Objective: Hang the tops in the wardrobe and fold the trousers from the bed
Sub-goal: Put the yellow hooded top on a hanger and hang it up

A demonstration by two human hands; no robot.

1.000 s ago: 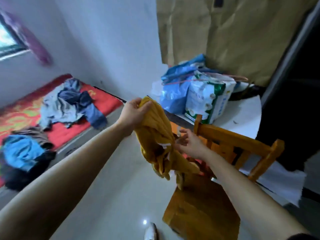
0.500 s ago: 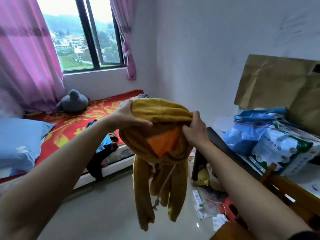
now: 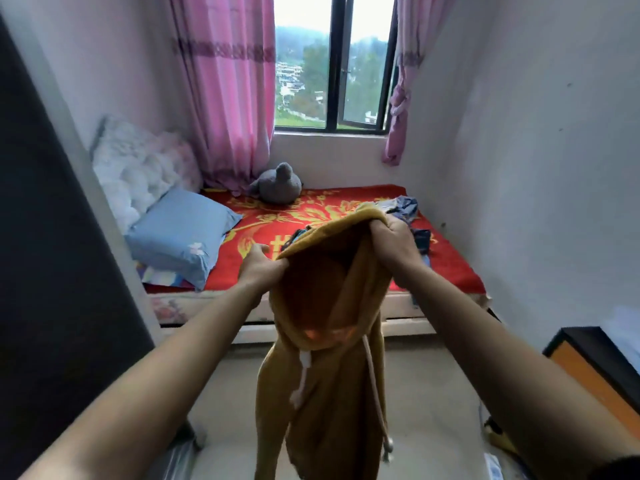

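Note:
A mustard-yellow hooded top [image 3: 322, 393] with an orange lining and white drawstrings hangs in front of me over the floor. My left hand [image 3: 258, 266] grips the left side of its opening. My right hand [image 3: 393, 242] grips the right side, higher up, so the opening is stretched wide. Behind it stands the bed [image 3: 346, 209] with a red and gold cover. A heap of blue clothes [image 3: 405, 209] lies on the bed's right side, partly hidden by my right hand.
A blue pillow [image 3: 180, 233] and a grey plush toy [image 3: 277, 185] lie on the bed. A dark wardrobe panel [image 3: 45, 271] rises at the left. A black and orange cabinet [image 3: 595, 365] stands at the right. Pink curtains [image 3: 228, 91] frame the window.
My view has swung left from the chair and desk to face the bed and window. Both hands have pulled the top's opening wide apart.

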